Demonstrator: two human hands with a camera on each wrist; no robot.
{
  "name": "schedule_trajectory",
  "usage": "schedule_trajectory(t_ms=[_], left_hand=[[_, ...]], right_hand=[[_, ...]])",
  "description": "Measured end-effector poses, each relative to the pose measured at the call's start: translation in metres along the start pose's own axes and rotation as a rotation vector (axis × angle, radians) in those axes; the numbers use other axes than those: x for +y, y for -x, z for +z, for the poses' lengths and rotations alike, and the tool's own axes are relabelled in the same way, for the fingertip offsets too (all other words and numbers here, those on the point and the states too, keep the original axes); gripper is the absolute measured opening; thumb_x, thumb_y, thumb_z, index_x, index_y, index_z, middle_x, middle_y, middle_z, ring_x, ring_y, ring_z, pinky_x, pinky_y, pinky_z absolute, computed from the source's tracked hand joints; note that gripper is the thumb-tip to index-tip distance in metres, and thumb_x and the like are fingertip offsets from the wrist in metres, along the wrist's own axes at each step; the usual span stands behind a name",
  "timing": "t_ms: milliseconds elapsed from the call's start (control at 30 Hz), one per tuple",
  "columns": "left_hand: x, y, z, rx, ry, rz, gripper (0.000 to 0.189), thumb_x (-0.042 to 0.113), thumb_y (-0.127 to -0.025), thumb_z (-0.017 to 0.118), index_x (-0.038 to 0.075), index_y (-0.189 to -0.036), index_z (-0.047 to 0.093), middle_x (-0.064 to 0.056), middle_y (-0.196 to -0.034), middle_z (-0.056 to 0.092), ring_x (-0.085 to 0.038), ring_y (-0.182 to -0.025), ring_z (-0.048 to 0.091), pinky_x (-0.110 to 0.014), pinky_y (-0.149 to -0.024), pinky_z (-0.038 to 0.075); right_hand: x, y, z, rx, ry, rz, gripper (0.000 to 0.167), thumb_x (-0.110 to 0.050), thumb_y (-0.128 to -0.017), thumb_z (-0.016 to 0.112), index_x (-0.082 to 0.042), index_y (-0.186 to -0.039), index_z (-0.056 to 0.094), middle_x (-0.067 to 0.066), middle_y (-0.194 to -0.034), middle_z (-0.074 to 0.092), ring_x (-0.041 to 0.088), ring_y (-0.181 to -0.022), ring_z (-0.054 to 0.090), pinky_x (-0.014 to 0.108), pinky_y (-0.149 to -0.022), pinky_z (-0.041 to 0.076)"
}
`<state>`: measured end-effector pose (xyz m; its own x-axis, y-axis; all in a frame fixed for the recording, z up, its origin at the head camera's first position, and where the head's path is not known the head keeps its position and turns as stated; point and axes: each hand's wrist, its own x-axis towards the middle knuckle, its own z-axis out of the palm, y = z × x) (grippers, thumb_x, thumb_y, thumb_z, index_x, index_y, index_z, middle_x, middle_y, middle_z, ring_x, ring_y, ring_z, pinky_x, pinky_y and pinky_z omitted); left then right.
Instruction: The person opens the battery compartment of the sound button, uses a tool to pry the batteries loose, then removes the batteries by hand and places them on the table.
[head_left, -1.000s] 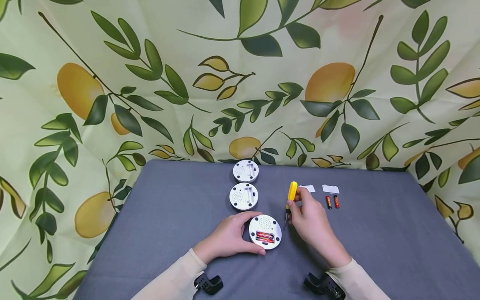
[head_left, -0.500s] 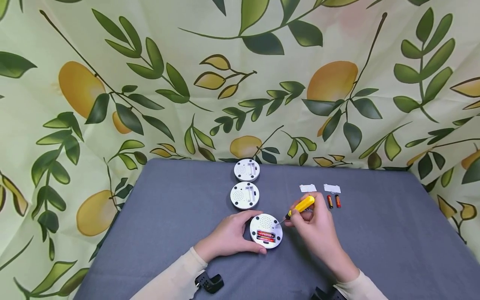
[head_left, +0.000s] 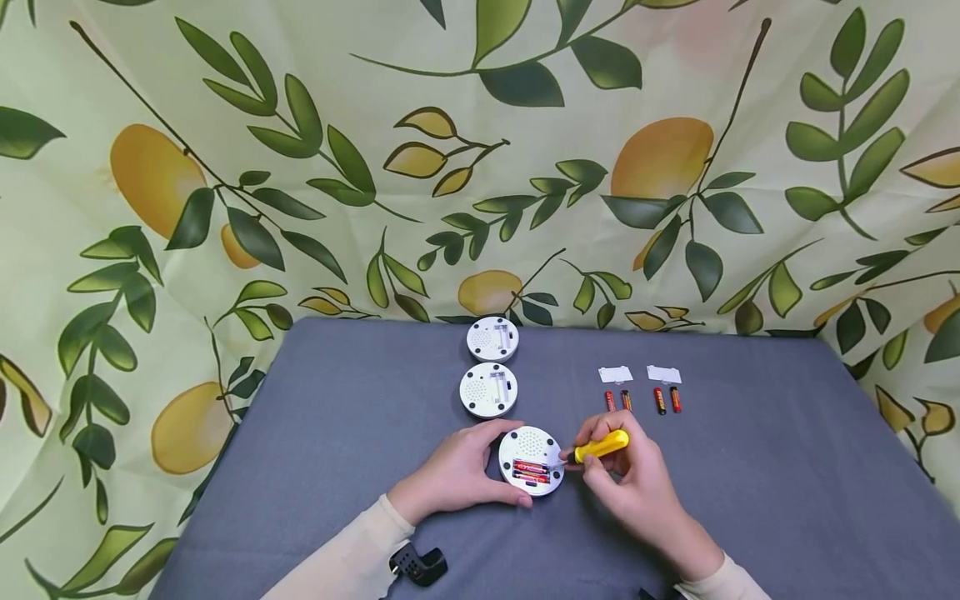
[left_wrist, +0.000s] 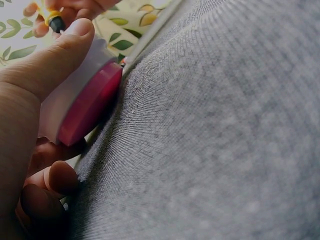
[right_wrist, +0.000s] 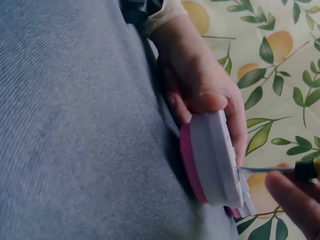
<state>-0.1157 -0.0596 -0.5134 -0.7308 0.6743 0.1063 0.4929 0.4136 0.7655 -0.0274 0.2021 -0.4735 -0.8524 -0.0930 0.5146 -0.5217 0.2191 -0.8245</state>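
A round white battery-powered device [head_left: 529, 442] lies underside up near the front of the table, its battery compartment uncovered with red batteries [head_left: 531, 472] inside. My left hand [head_left: 461, 471] grips its left side between thumb and fingers. A pink base [left_wrist: 90, 105] faces the table in the left wrist view. In my right hand [head_left: 637, 483] is a yellow-handled screwdriver [head_left: 603, 444], pinched by the fingers and tilted low to the right. Its metal shaft [right_wrist: 265, 170] meets the device's underside face in the right wrist view, beside the compartment's right end.
Two more white round devices [head_left: 488, 390] with open compartments stand in a column behind. To the right, two white battery covers [head_left: 664, 375] lie flat, with several small red batteries [head_left: 660, 401] in front of them. A patterned cloth [head_left: 420, 275] hangs behind the grey table [head_left: 352, 392].
My right hand has swung the screwdriver from nearly upright beside the device to a low tilt, its tip now at the compartment. The left hand and device stay put.
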Motion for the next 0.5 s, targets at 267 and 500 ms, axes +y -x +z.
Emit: schedule_trajectory(t_ms=[267, 500], left_hand=[[0.003, -0.001, -0.002, -0.008, -0.021, 0.000, 0.098, 0.057, -0.072, 0.101, 0.021, -0.153, 0.061, 0.006, -0.140, 0.070, -0.006, -0.112, 0.064, -0.034, -0.102, 0.055], [0.003, 0.000, -0.001, 0.000, -0.030, 0.003, 0.098, 0.057, -0.071, 0.101, 0.020, -0.153, 0.061, 0.005, -0.139, 0.070, -0.006, -0.112, 0.064, -0.034, -0.102, 0.055]], right_hand=[[-0.002, 0.008, 0.003, -0.034, -0.040, -0.012, 0.037, 0.029, -0.086, 0.059, -0.001, -0.104, 0.049, 0.015, -0.104, 0.066, 0.027, -0.090, 0.077, 0.037, -0.074, 0.066], [-0.010, 0.008, 0.010, 0.044, -0.014, 0.110, 0.035, 0.022, -0.091, 0.074, -0.001, -0.107, 0.052, 0.012, -0.102, 0.067, 0.023, -0.087, 0.075, 0.039, -0.073, 0.066]])
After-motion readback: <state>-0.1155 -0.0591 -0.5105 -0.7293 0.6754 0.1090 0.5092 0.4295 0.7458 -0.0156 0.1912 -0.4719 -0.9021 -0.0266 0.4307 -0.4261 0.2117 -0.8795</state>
